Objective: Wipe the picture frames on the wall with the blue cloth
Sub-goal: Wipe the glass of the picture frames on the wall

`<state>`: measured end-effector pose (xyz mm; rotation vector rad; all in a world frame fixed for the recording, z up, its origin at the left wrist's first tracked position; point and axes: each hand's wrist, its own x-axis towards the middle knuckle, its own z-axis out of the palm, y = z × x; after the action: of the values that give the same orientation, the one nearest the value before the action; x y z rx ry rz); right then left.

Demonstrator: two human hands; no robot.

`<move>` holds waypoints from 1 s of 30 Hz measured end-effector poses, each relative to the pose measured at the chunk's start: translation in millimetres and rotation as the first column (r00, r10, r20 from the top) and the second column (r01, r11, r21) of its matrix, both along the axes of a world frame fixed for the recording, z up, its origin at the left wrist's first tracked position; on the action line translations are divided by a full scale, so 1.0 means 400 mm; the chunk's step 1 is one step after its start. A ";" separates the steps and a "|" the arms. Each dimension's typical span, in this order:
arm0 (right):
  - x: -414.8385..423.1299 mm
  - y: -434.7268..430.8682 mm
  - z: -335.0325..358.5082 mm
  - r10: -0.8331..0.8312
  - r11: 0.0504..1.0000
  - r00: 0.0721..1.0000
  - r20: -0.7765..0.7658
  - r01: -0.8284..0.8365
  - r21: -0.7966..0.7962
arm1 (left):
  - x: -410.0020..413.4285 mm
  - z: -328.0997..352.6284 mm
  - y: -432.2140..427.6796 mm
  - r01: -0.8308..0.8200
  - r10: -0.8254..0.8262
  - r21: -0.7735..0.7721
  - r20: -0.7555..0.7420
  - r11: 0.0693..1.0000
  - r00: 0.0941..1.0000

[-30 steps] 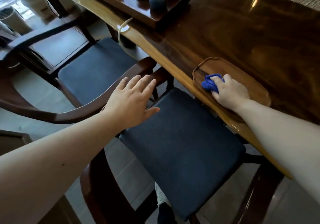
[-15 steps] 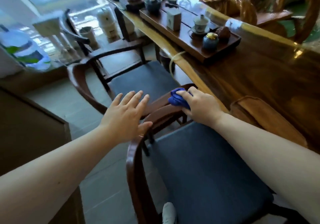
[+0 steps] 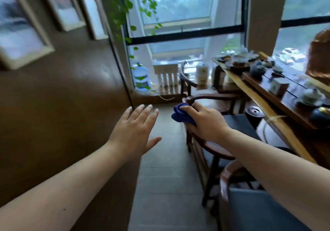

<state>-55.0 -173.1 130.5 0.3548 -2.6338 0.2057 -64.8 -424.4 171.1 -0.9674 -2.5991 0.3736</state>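
My right hand (image 3: pixel 205 122) grips the bunched blue cloth (image 3: pixel 181 115) in the air over a chair's armrest. My left hand (image 3: pixel 134 132) is held out flat with fingers spread and holds nothing. Three pale-framed pictures hang on the brown wall at upper left: a near picture frame (image 3: pixel 19 32), a middle picture frame (image 3: pixel 62 6) and a far picture frame (image 3: pixel 92 14). Both hands are well below and to the right of the frames, apart from the wall.
A long wooden table (image 3: pixel 267 105) with a tea tray and teaware (image 3: pixel 257 70) runs along the right. Two wooden chairs with dark cushions (image 3: pixel 210 105) stand beside it. A tiled aisle (image 3: pixel 164 186) runs between wall and chairs. A big window, trailing plant (image 3: pixel 125 7) and water bottle (image 3: pixel 141 77) lie ahead.
The view has swung up from the table and chairs to the wall and window. My right hand lifted the blue cloth off the wooden tray and carried it left over the chairs.
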 end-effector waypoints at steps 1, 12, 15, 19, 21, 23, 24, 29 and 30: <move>-0.012 -0.046 0.027 0.022 1.000 1.000 -0.017 -0.022 0.003 | 0.013 0.029 -0.045 -0.023 0.024 0.013 -0.021 1.000 0.999; -0.048 -0.455 0.270 0.233 0.971 0.950 -0.210 -0.240 -0.008 | 0.156 0.276 -0.403 -0.229 0.240 0.074 -0.280 0.971 0.930; -0.070 -0.539 0.341 0.313 0.941 0.908 -0.278 -0.336 -0.040 | 0.188 0.351 -0.466 -0.270 0.286 0.097 -0.350 0.958 0.892; -0.104 -0.649 0.430 0.402 0.880 0.841 -0.363 -0.464 -0.101 | 0.229 0.456 -0.551 -0.353 0.357 0.092 -0.430 0.931 0.829; -0.121 -0.706 0.475 0.440 0.843 0.805 -0.398 -0.523 -0.127 | 0.250 0.515 -0.602 -0.417 0.402 0.078 -0.474 0.905 0.784; -0.139 -0.763 0.515 0.479 0.805 0.772 -0.418 -0.576 -0.142 | 0.271 0.575 -0.652 -0.493 0.446 0.052 -0.517 0.869 0.731; -0.144 -0.790 0.532 0.497 0.784 0.760 -0.420 -0.600 -0.157 | 0.281 0.604 -0.674 -0.525 0.467 0.049 -0.534 0.850 0.705; -0.146 -0.938 0.636 0.589 0.686 0.670 -0.452 -0.710 -0.159 | 0.321 0.747 -0.768 -0.673 0.565 0.064 -0.606 0.736 0.560; -0.142 -0.967 0.662 0.607 0.660 0.646 -0.462 -0.734 -0.159 | 0.327 0.768 -0.785 -0.697 0.578 0.068 -0.620 0.714 0.531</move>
<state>-111.7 -559.8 395.2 1.1487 -1.9122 0.7472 65.9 -738.4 478.2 0.1669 -2.2050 0.9576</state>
